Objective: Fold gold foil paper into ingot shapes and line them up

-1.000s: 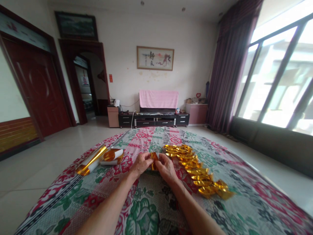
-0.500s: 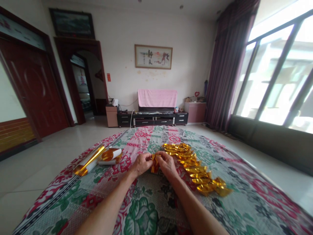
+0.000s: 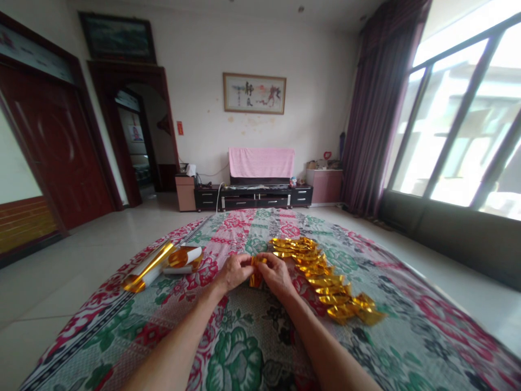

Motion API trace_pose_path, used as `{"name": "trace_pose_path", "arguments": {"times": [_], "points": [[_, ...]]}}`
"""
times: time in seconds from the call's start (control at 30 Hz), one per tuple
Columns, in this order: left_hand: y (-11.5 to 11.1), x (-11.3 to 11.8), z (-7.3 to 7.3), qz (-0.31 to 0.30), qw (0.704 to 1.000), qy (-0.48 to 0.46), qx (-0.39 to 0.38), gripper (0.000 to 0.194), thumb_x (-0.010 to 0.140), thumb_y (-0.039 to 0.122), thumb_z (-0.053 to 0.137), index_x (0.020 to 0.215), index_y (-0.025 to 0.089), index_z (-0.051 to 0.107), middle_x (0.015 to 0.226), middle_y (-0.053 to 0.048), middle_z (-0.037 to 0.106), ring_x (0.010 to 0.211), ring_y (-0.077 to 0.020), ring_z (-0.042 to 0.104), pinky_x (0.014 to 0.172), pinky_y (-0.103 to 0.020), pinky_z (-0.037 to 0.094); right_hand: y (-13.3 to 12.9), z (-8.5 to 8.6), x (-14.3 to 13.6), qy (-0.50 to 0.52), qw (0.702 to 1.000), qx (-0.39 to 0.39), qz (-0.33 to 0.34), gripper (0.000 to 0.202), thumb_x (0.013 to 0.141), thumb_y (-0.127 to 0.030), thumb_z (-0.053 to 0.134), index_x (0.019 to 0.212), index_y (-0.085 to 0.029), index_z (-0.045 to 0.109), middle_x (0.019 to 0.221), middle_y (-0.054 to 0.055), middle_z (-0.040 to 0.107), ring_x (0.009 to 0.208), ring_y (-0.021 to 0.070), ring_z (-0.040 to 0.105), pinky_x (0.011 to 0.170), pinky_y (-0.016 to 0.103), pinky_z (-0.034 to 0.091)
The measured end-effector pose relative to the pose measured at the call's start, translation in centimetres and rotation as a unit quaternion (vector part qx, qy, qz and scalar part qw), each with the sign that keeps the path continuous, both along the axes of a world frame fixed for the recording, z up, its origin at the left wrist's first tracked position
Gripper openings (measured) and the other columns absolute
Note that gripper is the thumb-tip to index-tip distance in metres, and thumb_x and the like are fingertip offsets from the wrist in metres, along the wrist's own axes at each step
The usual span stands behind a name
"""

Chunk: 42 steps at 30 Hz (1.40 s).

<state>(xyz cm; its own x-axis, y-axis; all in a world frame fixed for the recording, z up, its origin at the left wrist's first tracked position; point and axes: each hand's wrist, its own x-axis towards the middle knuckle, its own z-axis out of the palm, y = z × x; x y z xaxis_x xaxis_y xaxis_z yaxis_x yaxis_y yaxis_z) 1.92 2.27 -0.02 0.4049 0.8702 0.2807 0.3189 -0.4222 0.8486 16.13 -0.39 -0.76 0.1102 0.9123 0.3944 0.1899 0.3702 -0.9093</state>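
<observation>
A small piece of gold foil (image 3: 255,279) is pinched between both hands over the middle of the table. My left hand (image 3: 235,271) grips its left side with closed fingers. On its right side, my right hand (image 3: 277,274) has fingers closed on the same piece. To the right lies a curved row of folded gold foil pieces (image 3: 319,270), overlapping one another. Rolled gold foil sheets with white backs (image 3: 184,257) lie to the left of my left hand, beside a longer gold and white roll (image 3: 150,267).
The round table wears a floral cloth (image 3: 236,358) in green, red and grey. Beyond it, a low black cabinet (image 3: 260,202) stands by the wall under a pink cloth (image 3: 261,163). A purple curtain (image 3: 372,108) and windows are at the right, a red door (image 3: 61,141) at the left.
The foil between my hands has changed shape slightly, its lower part now looking flatter. My right fingers have shifted a little to the left.
</observation>
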Motion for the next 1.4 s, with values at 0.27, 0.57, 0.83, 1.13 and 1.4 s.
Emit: {"name": "trace_pose_path", "arguments": {"times": [0.27,0.57,0.83,1.13,1.4], "points": [[-0.2,0.4,0.3,-0.021,0.999,-0.032,-0.024,0.029,0.069,0.024,0.050,0.088,0.011,0.067,0.071,-0.002,0.065,0.066,-0.0141,0.057,0.057,-0.020,0.041,-0.2,0.5,-0.1,0.023,1.000,-0.008,-0.006,0.024,0.061,-0.023,0.047,0.076,-0.013,0.062,0.060,-0.001,0.057,0.053,0.0100,0.048,0.049,0.018,0.040],[-0.2,0.4,0.5,-0.011,0.999,-0.012,-0.034,0.027,0.067,0.025,0.051,0.081,0.009,0.068,0.064,-0.001,0.063,0.060,-0.0132,0.054,0.053,-0.020,0.038,-0.3,0.6,-0.2,0.047,0.999,-0.009,0.012,0.020,0.059,-0.023,0.048,0.072,-0.014,0.061,0.057,-0.003,0.054,0.051,0.0092,0.045,0.048,0.018,0.038],[-0.3,0.4,0.6,-0.001,1.000,0.002,-0.026,0.025,0.066,0.022,0.048,0.076,0.009,0.067,0.059,0.000,0.059,0.055,-0.0103,0.048,0.049,-0.019,0.033,-0.2,0.3,-0.3,0.054,0.998,-0.008,0.022,0.018,0.062,-0.025,0.051,0.072,-0.014,0.061,0.057,-0.002,0.056,0.051,0.0099,0.047,0.047,0.018,0.038],[-0.6,0.5,1.0,-0.006,1.000,0.014,-0.012,0.024,0.066,0.025,0.051,0.073,0.010,0.068,0.059,0.001,0.058,0.057,-0.0106,0.048,0.051,-0.019,0.034,0.3,0.0,0.0,0.005,1.000,0.014,-0.020,0.025,0.069,-0.036,0.053,0.064,-0.014,0.061,0.055,-0.002,0.054,0.052,0.0093,0.046,0.048,0.018,0.036],[-1.2,-0.4,1.9,-0.064,0.985,-0.021,-0.159,0.037,0.065,0.032,0.058,0.095,0.012,0.067,0.071,-0.004,0.065,0.064,-0.0140,0.054,0.054,-0.021,0.038,0.2,0.5,0.0,0.037,0.999,-0.010,-0.016,0.024,0.067,-0.037,0.054,0.064,-0.014,0.060,0.053,-0.003,0.051,0.048,0.0078,0.043,0.044,0.017,0.033]]}}
